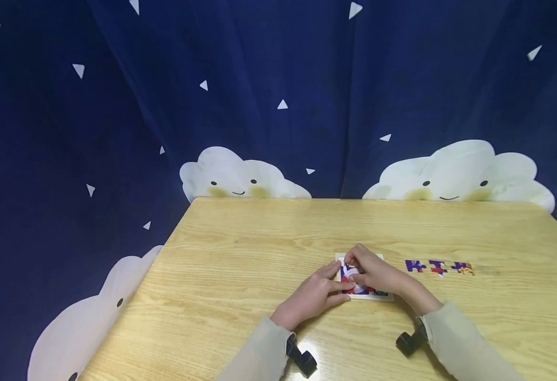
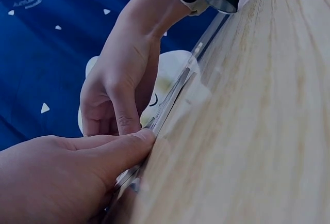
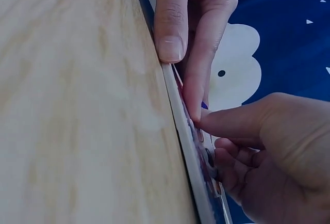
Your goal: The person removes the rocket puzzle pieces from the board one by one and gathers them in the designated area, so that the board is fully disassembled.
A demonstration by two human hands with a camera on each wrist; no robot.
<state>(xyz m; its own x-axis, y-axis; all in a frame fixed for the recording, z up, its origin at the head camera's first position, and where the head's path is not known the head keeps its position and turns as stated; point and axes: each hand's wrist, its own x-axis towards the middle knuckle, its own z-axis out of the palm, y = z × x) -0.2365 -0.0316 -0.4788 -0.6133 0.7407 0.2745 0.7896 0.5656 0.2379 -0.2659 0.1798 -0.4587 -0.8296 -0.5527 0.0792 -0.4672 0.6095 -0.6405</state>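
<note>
We've got a wood-grain table (image 1: 240, 227) under the grip, with some glare (image 1: 313, 346) on the near side. Past the grip it's navy curtain (image 1: 254, 47), white triangles (image 1: 283, 105) and smiley clouds (image 1: 459, 166).

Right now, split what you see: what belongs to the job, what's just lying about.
Part of the job:
white-bordered rectangular puzzle board
loose multicoloured jigsaw pieces right of it
left hand
right hand

Only surroundings:
pale wooden table
navy curtain with white clouds
black wrist cameras
</note>
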